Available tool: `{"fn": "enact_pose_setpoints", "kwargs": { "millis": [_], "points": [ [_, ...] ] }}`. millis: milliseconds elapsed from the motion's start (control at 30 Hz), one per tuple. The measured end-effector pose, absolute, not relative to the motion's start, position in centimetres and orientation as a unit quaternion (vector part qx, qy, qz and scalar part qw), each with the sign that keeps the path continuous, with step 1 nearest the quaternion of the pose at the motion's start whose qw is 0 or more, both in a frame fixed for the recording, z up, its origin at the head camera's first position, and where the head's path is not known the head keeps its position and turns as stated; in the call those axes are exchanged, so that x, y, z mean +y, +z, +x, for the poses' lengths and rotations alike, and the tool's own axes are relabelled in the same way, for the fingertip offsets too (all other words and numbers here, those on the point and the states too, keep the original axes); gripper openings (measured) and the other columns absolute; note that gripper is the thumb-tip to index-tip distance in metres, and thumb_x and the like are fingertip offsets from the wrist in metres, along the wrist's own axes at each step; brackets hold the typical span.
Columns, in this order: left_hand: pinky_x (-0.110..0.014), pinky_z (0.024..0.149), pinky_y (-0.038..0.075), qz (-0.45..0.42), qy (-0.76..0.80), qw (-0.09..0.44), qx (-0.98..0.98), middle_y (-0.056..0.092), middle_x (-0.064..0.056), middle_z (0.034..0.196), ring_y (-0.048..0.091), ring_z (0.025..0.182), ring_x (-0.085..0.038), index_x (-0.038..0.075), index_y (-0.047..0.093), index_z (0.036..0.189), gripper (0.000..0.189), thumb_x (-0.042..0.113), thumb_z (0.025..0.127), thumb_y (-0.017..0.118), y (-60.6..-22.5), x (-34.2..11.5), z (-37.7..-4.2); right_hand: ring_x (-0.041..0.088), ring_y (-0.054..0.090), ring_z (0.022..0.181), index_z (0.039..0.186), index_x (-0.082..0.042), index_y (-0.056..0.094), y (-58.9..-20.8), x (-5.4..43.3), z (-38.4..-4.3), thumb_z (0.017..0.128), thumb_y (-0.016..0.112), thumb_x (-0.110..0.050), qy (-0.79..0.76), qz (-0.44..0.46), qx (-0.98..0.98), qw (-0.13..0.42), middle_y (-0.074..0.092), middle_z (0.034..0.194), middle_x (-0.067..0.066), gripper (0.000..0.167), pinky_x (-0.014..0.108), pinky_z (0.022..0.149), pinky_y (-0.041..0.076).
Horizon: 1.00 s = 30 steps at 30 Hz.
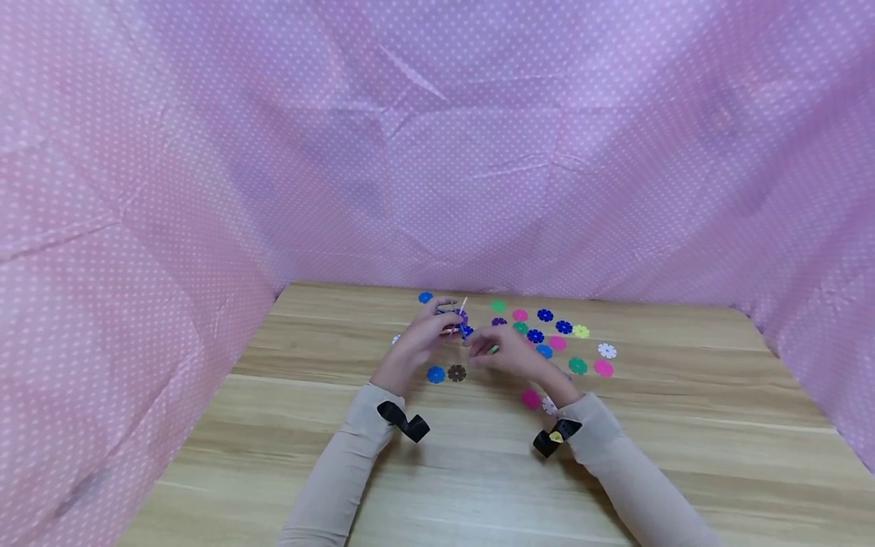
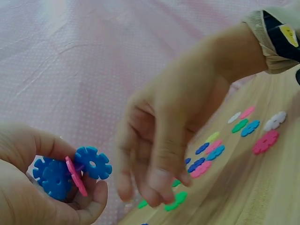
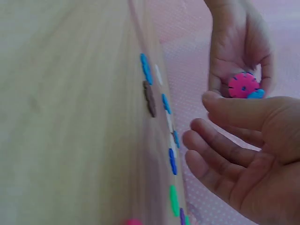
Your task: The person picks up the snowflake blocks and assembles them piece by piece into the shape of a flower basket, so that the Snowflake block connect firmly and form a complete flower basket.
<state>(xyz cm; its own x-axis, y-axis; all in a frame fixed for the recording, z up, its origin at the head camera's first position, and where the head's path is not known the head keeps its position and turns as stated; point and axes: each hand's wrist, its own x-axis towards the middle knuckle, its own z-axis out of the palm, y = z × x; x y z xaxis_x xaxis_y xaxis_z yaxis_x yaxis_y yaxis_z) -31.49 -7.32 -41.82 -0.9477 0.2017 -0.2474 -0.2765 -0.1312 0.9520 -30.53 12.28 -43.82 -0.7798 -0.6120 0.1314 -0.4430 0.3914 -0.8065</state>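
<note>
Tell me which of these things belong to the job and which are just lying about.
In the job:
cluster of joined flower-shaped discs, held in the left grip
right grip, close to the cluster

Lying about:
brown disc
blue disc beside it
other loose discs on the table, possibly spare parts
pink dotted cloth, just background

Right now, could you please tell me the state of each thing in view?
Left hand: holding the joined discs
Joined discs: slotted together
Right hand: fingers bent, nothing seen in it
Scattered discs: lying flat on the table
Pink cloth: hanging, creased
Black straps: wrapped round the sleeves
</note>
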Motion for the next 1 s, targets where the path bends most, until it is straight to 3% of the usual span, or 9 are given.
{"fn": "enact_pose_setpoints", "kwargs": {
  "millis": [233,467,600,833,1000],
  "points": [
    [-0.051,0.110,0.044,-0.016,0.747,0.176,0.641,0.061,-0.005,0.104,0.062,0.095,-0.020,0.004,0.045,0.144,0.047,-0.001,0.099,0.056,-41.9,-8.1,-31.6,0.021,0.070,0.092,0.117,0.006,0.069,-44.6,11.5,-30.4,0.089,0.076,-0.004,-0.422,-0.340,0.822,0.174,0.073,0.104,0.016,0.030,0.023,0.082,0.059],
    [-0.055,0.114,0.041,0.004,0.734,0.190,0.652,0.059,-0.003,0.105,0.060,0.094,-0.016,0.004,0.044,0.147,0.048,0.002,0.100,0.054,-42.0,-8.6,-31.5,0.009,0.060,0.084,0.120,0.001,0.072,-45.3,10.7,-30.5,0.088,0.078,-0.009,-0.367,-0.370,0.838,0.160,0.072,0.105,0.010,0.033,0.021,0.075,0.053],
    [-0.050,0.109,0.043,0.018,0.736,0.189,0.650,0.059,-0.001,0.104,0.061,0.090,-0.012,0.002,0.040,0.150,0.051,0.000,0.100,0.053,-42.1,-8.7,-31.5,0.010,0.059,0.082,0.112,-0.001,0.075,-45.6,10.4,-30.4,0.084,0.080,-0.004,-0.358,-0.368,0.843,0.159,0.072,0.100,0.008,0.028,0.020,0.072,0.051],
    [-0.042,0.096,0.047,0.034,0.740,0.186,0.645,0.059,0.002,0.094,0.058,0.085,-0.011,0.008,0.049,0.143,0.045,-0.001,0.100,0.054,-41.9,-8.6,-31.4,0.015,0.059,0.082,0.099,-0.001,0.068,-45.0,11.2,-30.5,0.078,0.080,0.007,-0.373,-0.356,0.835,0.195,0.066,0.093,0.010,0.025,0.022,0.073,0.052],
    [-0.044,0.097,0.047,0.036,0.740,0.188,0.644,0.059,0.001,0.097,0.059,0.085,-0.012,0.008,0.047,0.145,0.046,0.000,0.100,0.053,-41.9,-8.5,-31.5,0.014,0.059,0.082,0.098,-0.002,0.066,-44.5,12.0,-30.6,0.080,0.077,0.009,-0.369,-0.352,0.831,0.224,0.065,0.093,0.009,0.024,0.022,0.073,0.053]
  ]
}}
